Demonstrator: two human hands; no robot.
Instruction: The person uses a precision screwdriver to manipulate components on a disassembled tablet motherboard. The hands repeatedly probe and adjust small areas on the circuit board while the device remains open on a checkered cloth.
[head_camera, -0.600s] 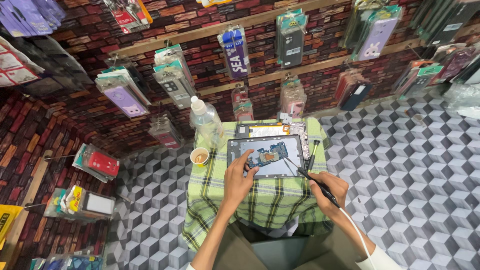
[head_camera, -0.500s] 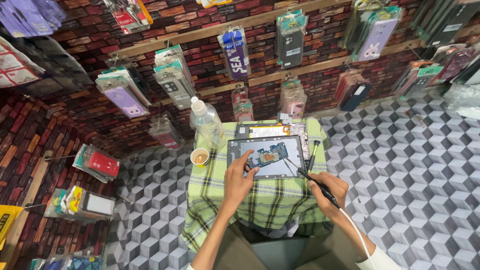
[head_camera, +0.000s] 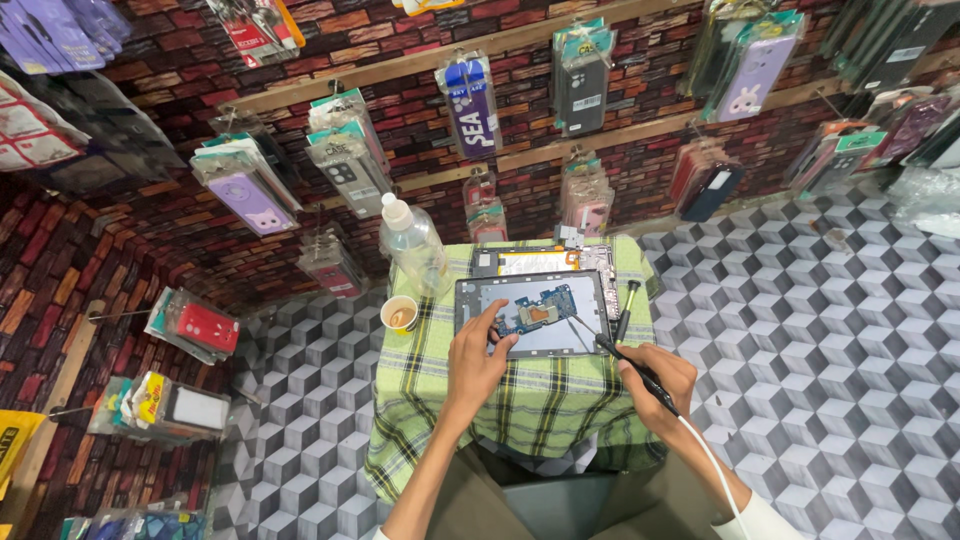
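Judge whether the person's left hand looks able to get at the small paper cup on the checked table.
Probably yes: the left hand rests on the tablet, and the paper cup stands just beside it with nothing between.

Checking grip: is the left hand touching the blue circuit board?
Touching. Head view shows left hand fingertips pressing the circuit board's left edge, no gap.

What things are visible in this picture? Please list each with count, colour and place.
table: one, green checked cloth, centre
tablet: one, dark frame, on the table
circuit board: one, blue, on the tablet
bottle: one, clear, table's far left corner
paper cup: one, pale, left table edge
screwdriver: one, black, right of the tablet
phone cases: many, mixed colours, hanging on brick wall
left hand: on the tablet's near edge
right hand: holds a black corded tool
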